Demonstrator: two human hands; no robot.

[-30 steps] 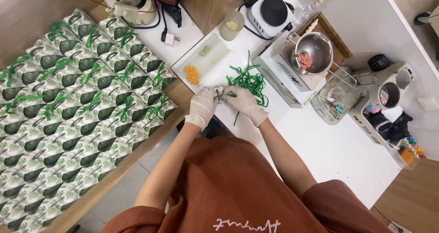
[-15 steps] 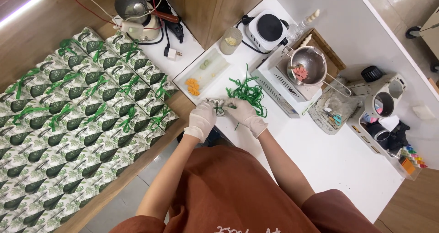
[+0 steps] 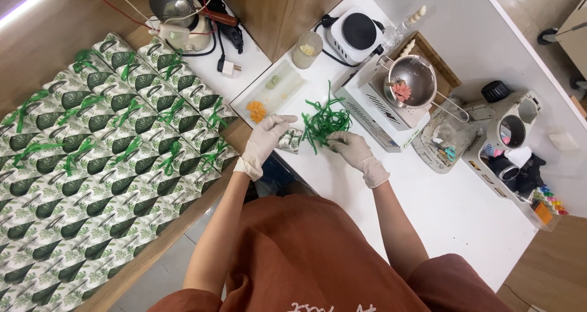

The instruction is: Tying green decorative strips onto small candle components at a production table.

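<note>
I am seeing both hands in pale gloves working near the front edge of the white bench (image 3: 452,208). The left hand (image 3: 266,142) is holding a small leaf-printed box (image 3: 289,141), with the fingers closed around its left side. The box is lying just beside the pile of green ribbons (image 3: 324,122), which is sitting between the white tray (image 3: 269,92) and the white scale (image 3: 379,113). The right hand (image 3: 356,153) is pinching one green ribbon at the lower edge of the pile, thumb and fingertips pressed together on it. A metal bowl (image 3: 416,79) is standing on the scale. On the wooden table (image 3: 36,67) at the left, many finished boxes (image 3: 110,147) are lying in rows, several tied with green ribbon.
</note>
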